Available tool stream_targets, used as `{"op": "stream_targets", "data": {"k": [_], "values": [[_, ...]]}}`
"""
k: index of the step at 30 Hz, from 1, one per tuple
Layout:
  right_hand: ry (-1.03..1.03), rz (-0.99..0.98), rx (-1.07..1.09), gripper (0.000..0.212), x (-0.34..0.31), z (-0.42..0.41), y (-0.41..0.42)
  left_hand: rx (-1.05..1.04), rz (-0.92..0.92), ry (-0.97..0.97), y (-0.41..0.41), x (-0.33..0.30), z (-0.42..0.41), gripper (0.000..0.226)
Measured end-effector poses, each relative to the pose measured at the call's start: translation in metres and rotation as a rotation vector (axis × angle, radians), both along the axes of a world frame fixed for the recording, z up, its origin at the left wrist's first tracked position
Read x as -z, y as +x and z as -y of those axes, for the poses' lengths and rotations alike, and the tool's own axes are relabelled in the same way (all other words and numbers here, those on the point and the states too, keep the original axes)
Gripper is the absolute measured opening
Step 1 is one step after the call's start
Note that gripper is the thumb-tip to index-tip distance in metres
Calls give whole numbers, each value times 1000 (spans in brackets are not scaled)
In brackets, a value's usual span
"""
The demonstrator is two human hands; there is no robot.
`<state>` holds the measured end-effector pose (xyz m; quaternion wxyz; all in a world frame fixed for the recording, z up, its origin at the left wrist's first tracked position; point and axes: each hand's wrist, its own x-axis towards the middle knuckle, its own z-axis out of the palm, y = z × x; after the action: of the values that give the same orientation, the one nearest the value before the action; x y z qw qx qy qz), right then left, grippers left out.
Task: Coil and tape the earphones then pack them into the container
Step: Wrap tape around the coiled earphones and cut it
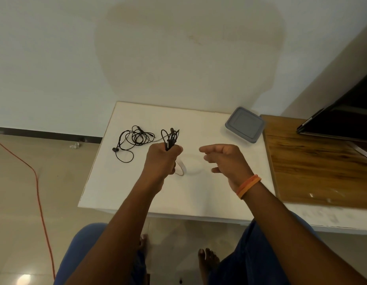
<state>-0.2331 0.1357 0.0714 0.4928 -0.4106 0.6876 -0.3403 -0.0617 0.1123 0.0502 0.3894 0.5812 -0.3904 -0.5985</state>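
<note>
Left hand (163, 159) grips coiled black earphones (170, 138) over the white desk (209, 194) centre, loops pointing up toward far edge. Right hand (223, 159) loose, fingers relaxed, holding nothing. Grey lidded square container (245, 124) at far-right corner. Second tangled black earphones (133, 140) near left edge. White tape roll (181, 166) just beneath the left hand. Beige tiled floor (18, 192), white wall (55, 58).

Left hand (163, 159) fisted, gripping; right hand (225, 159) loosely open, raised.

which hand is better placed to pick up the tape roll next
Right. The left hand grips the coiled earphones, so it is occupied. The right hand is open, holds nothing, and hovers just beside the tape roll on the white table.
</note>
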Motion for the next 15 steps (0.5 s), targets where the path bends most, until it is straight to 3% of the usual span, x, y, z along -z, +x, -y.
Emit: {"op": "stream_targets", "data": {"k": [3,6,10,15], "values": [[-41,-529,-89,9,24,10,-31,66,59,-47,0,-5,1,27],[170,-896,-112,18,47,16,-62,85,77,-51,-1,-6,1,26],[394,-974,-66,41,67,-4,-79,81,55,-19,-2,-9,1,33],[390,-969,-40,43,86,-25,-74,98,-11,21,-2,-11,0,36]]}}
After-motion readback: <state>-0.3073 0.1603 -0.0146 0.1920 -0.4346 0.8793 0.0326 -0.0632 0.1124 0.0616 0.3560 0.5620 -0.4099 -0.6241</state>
